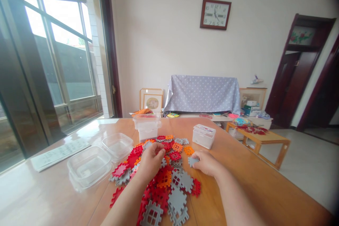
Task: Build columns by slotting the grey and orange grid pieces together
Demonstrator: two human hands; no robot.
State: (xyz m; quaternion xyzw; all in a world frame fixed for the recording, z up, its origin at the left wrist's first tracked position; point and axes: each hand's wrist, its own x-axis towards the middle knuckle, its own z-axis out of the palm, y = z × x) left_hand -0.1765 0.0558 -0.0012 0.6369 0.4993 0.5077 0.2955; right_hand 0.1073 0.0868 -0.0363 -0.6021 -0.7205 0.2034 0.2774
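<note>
My right hand pinches a small grey interlocking tile at the right edge of a heap of plastic tiles. Over the middle of that heap is my left hand, its fingers curled together; whatever they hold is hidden. The heap mixes red, orange and grey notched pieces, some plain, some with window-like openings. Near me lie a grey window tile and a plain grey tile. An orange tile rests just beyond my right fingertips.
Two clear plastic containers and a stack of printed sheets are on the left of the wooden table. Behind the heap stand a clear tub and a lidded white box. A low wooden stand is off to the right.
</note>
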